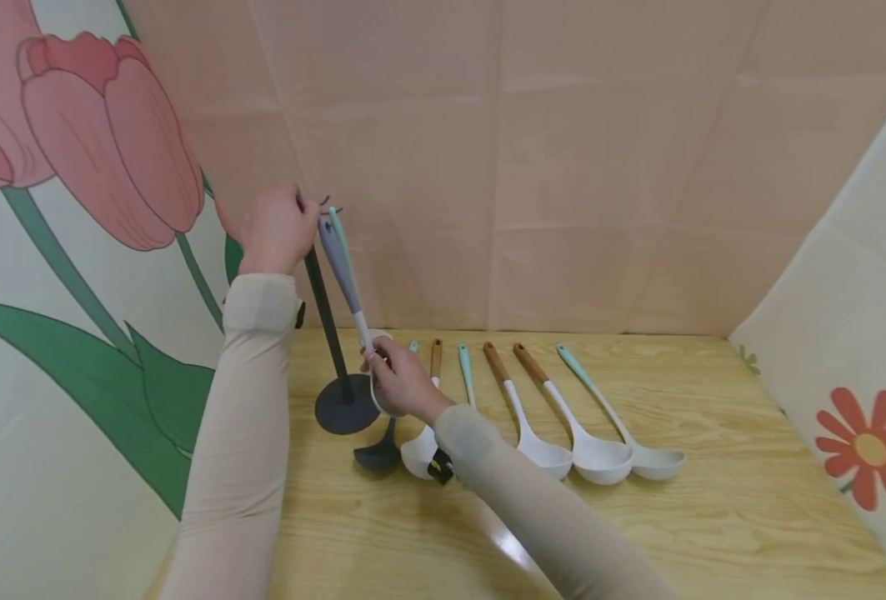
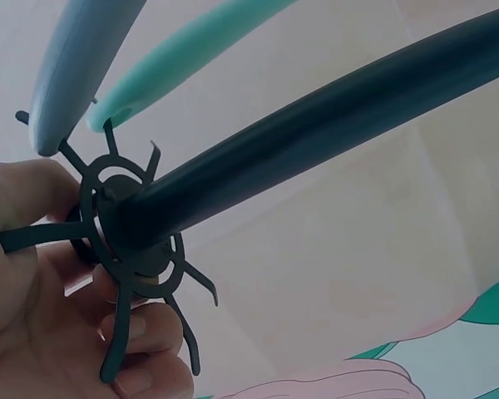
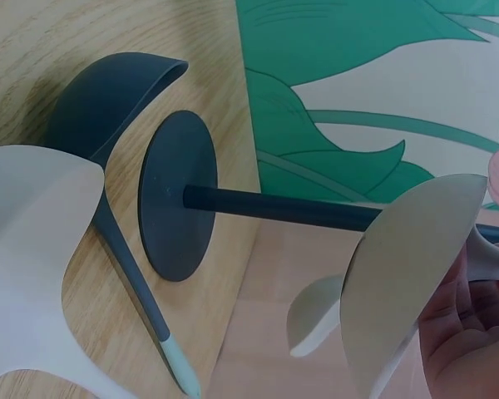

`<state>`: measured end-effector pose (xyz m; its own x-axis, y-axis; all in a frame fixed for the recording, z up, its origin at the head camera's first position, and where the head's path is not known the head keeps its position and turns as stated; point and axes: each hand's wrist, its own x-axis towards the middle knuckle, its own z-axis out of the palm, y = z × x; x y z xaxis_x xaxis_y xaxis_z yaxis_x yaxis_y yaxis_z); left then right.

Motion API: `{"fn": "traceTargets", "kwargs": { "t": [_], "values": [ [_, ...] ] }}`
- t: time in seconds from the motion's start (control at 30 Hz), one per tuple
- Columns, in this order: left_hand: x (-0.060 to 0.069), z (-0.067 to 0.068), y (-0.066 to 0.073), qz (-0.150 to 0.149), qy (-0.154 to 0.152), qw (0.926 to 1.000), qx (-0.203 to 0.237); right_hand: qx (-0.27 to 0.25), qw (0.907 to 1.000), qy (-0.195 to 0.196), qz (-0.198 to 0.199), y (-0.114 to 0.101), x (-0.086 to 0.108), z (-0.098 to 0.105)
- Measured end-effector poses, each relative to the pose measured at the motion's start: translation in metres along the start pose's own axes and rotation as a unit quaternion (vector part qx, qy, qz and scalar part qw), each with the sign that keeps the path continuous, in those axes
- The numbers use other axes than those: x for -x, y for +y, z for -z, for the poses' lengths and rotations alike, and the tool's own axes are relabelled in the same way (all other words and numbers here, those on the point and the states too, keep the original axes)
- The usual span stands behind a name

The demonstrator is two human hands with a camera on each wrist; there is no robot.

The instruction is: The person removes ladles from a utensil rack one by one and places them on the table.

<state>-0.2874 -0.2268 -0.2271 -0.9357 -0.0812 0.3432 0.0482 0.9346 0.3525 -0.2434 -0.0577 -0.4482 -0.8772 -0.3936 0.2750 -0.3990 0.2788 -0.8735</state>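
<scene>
My left hand [image 1: 273, 232] grips the top of a dark utensil stand [image 1: 326, 312], its fingers curled round the hub under the hook ring [image 2: 90, 204]. Lower down, my right hand [image 1: 405, 382] holds a white ladle with a grey-purple handle [image 1: 340, 268] by its neck, close to the bowl [image 3: 412, 274]. That handle's top end meets one hook in the left wrist view; whether the hook passes through its hole, I cannot tell. Beside it, a teal-handled ladle [image 2: 183, 71] hangs from the neighbouring hook, its bowl [image 3: 314, 314] partly hidden.
On the wooden table [image 1: 743, 500] lies a row of ladles: a dark one [image 1: 377, 457] near the stand's round base [image 1: 336, 408], brown-handled white ones [image 1: 600, 458], and a teal-handled one [image 1: 656, 462] at the right. My right forearm covers part of the row. Printed cloth walls surround the table.
</scene>
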Motion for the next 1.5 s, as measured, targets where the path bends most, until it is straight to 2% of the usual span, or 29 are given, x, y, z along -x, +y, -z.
{"fn": "traceTargets", "kwargs": {
  "t": [0.27,0.8,1.07,1.23,1.5],
  "values": [
    [0.001,0.002,-0.002,0.006,0.000,0.9997,0.022,0.016,0.9999,0.004,-0.001,-0.002,0.001,0.001],
    [0.000,0.001,0.000,0.001,0.005,0.9999,0.015,0.008,0.9998,0.014,0.006,-0.001,0.001,0.001],
    [0.000,0.000,0.002,0.001,0.008,0.9999,0.009,-0.045,0.9987,0.022,-0.004,-0.001,0.006,0.004],
    [-0.001,-0.001,0.002,0.004,0.003,0.9999,0.011,-0.047,0.9984,0.032,0.005,0.007,0.010,0.012],
    [0.001,0.001,0.001,0.006,-0.002,0.9999,0.013,-0.004,0.9992,0.039,0.009,0.029,0.031,0.029]
  ]
}}
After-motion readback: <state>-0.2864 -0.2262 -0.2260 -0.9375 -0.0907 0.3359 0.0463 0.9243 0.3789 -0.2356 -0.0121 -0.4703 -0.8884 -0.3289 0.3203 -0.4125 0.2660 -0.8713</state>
